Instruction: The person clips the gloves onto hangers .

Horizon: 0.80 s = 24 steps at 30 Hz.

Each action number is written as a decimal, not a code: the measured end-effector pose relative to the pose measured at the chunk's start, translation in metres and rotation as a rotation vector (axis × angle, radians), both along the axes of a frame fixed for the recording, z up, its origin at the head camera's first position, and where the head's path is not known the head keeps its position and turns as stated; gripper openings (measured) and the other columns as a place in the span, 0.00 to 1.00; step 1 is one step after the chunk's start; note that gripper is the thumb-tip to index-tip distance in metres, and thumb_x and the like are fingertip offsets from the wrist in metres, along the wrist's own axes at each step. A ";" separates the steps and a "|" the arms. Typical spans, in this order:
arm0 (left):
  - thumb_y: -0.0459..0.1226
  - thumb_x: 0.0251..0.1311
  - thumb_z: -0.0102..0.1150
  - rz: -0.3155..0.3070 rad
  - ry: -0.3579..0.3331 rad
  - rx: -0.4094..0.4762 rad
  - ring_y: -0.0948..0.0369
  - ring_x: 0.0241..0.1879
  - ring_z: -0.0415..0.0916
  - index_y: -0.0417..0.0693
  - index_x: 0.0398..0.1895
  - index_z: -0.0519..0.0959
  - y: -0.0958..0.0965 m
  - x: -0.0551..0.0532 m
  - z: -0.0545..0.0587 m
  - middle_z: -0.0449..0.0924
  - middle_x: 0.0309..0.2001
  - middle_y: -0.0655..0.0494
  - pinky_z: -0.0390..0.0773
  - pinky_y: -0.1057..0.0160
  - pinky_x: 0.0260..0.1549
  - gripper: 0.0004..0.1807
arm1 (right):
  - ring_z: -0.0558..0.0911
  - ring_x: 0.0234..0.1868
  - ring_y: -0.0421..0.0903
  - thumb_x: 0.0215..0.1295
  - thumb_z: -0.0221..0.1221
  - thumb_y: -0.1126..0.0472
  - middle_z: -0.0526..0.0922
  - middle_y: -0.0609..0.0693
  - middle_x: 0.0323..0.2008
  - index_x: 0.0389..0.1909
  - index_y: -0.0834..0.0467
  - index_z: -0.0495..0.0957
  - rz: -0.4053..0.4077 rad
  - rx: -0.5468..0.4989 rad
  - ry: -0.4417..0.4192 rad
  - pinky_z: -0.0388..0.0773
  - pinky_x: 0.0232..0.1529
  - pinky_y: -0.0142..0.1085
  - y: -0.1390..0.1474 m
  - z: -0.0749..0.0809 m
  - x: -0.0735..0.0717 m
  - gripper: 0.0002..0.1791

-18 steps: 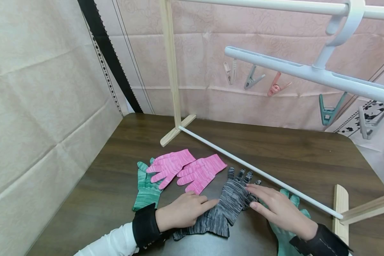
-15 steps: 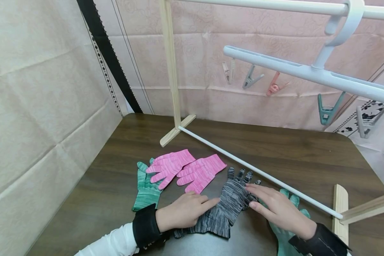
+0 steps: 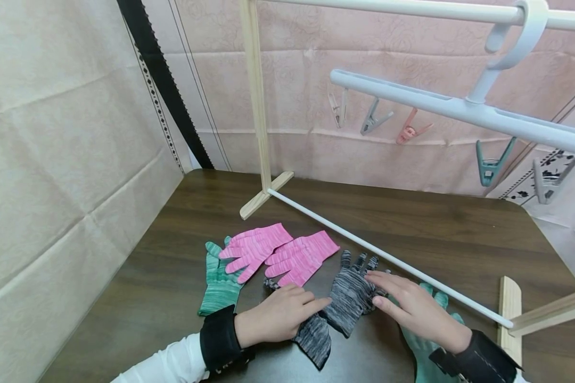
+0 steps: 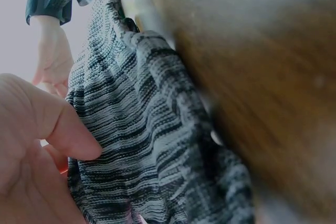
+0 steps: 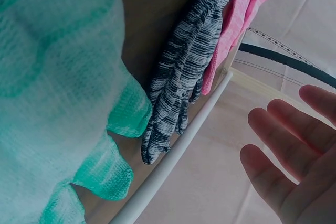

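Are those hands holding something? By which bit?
The left hand seems to hold a grey glove near its middle, exact grip hidden; the right hand holds nothing.

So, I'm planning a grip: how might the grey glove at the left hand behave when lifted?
Probably floppy: the grey glove bends and wrinkles in the left wrist view. Likely light, being knit fabric. Its textured surface suggests little slipping.

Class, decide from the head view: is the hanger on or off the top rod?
The hanger is on: its hook curls over the top rod.
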<state>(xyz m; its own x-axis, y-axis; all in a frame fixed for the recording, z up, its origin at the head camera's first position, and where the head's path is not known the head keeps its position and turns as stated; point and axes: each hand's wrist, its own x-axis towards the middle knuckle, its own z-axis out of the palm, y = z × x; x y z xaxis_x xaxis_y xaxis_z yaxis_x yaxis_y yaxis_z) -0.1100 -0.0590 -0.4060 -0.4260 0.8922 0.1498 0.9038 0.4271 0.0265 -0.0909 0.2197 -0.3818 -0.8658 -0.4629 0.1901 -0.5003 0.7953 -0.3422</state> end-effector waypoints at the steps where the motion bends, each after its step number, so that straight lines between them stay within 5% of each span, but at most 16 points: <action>1: 0.33 0.52 0.54 0.002 -0.001 -0.004 0.65 0.35 0.73 0.53 0.58 0.66 0.000 0.000 0.000 0.76 0.37 0.61 0.71 0.68 0.37 0.27 | 0.75 0.52 0.54 0.60 0.53 0.56 0.75 0.54 0.52 0.53 0.58 0.71 -0.002 -0.004 -0.004 0.72 0.46 0.50 0.000 0.001 -0.001 0.20; 9: 0.34 0.52 0.54 -0.005 -0.038 -0.031 0.65 0.39 0.73 0.53 0.58 0.66 0.001 0.002 0.000 0.77 0.40 0.61 0.71 0.66 0.42 0.27 | 0.74 0.52 0.52 0.60 0.53 0.59 0.75 0.55 0.52 0.53 0.59 0.71 0.011 -0.010 0.044 0.71 0.47 0.47 0.002 0.004 -0.006 0.20; 24: 0.35 0.45 0.55 -0.058 -0.075 -0.067 0.67 0.38 0.69 0.56 0.58 0.66 -0.002 0.003 0.001 0.75 0.40 0.64 0.66 0.66 0.43 0.31 | 0.74 0.53 0.54 0.63 0.50 0.56 0.73 0.56 0.54 0.56 0.59 0.68 -0.042 -0.055 -0.013 0.71 0.46 0.50 0.009 0.014 -0.011 0.21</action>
<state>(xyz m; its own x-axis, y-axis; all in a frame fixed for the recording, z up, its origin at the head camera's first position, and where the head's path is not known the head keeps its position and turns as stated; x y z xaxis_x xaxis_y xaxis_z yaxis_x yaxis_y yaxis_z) -0.1073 -0.0606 -0.4053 -0.3811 0.9227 0.0584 0.9237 0.3772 0.0676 -0.1024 0.2286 -0.3676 -0.8866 -0.4155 0.2033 -0.4626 0.7950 -0.3924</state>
